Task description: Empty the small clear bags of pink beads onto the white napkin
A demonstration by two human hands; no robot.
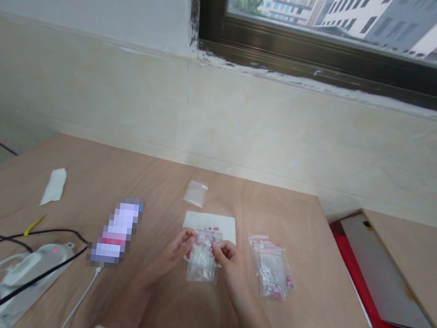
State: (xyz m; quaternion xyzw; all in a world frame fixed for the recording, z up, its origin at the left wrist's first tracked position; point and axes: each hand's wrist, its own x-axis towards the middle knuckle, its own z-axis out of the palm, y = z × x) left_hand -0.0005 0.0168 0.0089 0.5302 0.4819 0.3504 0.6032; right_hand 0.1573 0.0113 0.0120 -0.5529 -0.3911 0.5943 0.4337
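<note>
Between my two hands is a clear zip bag (204,265), its red-lined top toward the wall. My left hand (179,248) pinches the bag's left side near the top. On the right side, my right hand (228,253) grips it between thumb and forefinger. Under the bag's upper part lies a white sheet of paper (210,220). Several small red-pink pieces (214,229) rest on the sheet just beyond the bag. Whether anything is inside the held bag is hard to make out.
Filled clear zip bags (272,267) with pink bits lie stacked at right. A small clear bag (196,193) sits beyond the paper. At left are a blurred-out phone (118,231) on a white cable, a power strip (32,274), black cables and a white paper scrap (54,186).
</note>
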